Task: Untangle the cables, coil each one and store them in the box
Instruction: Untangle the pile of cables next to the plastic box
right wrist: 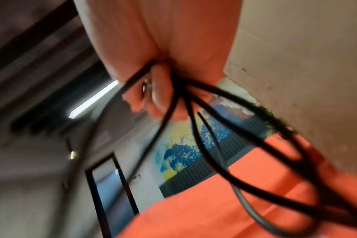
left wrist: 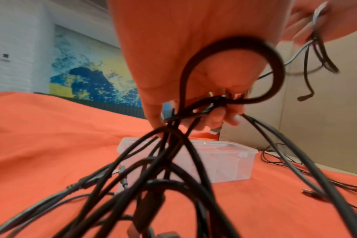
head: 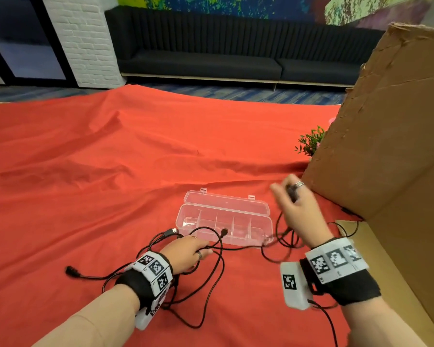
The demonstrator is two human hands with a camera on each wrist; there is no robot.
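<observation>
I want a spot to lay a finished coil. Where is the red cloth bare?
Bare: the red cloth left of and behind the clear box. Crowded: black cables sprawl before the box, round the left hand; more lie beneath the right hand, by the cardboard.

No readable text, brand or number shows anywhere; the wristbands (head: 336, 259) behind the fingers carry only black-and-white square code markers.

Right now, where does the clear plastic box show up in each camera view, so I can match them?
Head: the clear plastic box lies lower centre on the red cloth, lid open, between the two hands.
Left wrist: the box sits centre-right, behind the black cables.
Right wrist: not in view.
Shared landmark: the red cloth, in all three.
</observation>
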